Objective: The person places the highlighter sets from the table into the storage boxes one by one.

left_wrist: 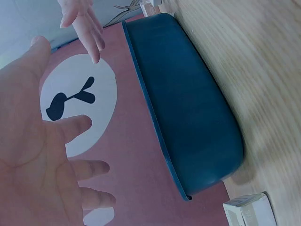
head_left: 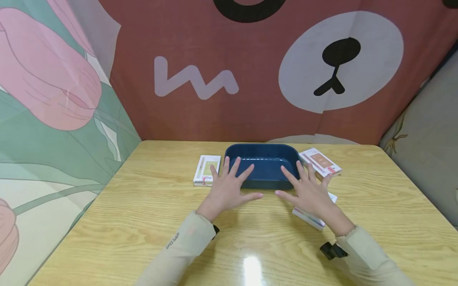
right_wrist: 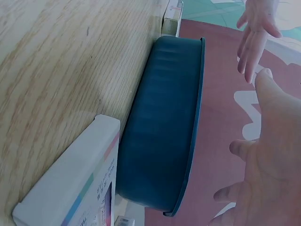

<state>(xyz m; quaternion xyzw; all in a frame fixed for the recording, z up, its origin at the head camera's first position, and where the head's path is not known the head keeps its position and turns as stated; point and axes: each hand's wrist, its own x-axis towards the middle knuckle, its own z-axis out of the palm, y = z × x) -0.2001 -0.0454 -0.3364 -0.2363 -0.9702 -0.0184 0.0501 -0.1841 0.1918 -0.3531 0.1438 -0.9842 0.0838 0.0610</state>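
My left hand (head_left: 227, 191) hovers with fingers spread over the near left corner of a dark blue rectangular tub (head_left: 266, 185). Mirroring it at the near right corner, my right hand (head_left: 310, 194) also has its fingers fanned out. Neither hand holds anything; in the left wrist view the left palm (left_wrist: 28, 141) faces the tub's side, above its rim. A white box with a yellow-green panel (head_left: 200, 169) lies left of the tub. Under the right hand, partly hidden, is another white box (head_left: 308, 218), whose rainbow stripe shows in the right wrist view.
A white box with an orange-brown panel (head_left: 322, 161) lies angled against the tub's right side. All of it stands on a wood-grain table (head_left: 150, 206). Behind rises a red-brown cloth (head_left: 200, 119) with a cartoon bear print, and a floral cloth (head_left: 46, 151) hangs at left.
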